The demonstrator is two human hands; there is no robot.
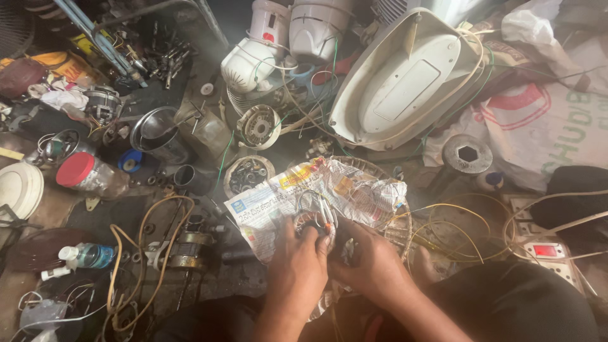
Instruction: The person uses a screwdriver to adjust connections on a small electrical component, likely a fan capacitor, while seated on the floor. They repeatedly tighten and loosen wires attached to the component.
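Floor [253,278]: dark, grimy, serves as the work surface; no walls or windows in view. Light falls from above, brightest at centre, dim toward the edges.

Upper centre: white plastic appliance housings [285,38] clustered together, a large pale oval casing [405,82] tilted beside them. Right: a printed white sack [544,120] and a white power strip [551,253] with a red switch.

Left: a clear jar with a red lid [88,174], a steel cup [158,133], a white disc [19,190] at the edge. Lower left: a small plastic bottle [88,255] on its side, looped yellowish cable [142,253] just beside it.
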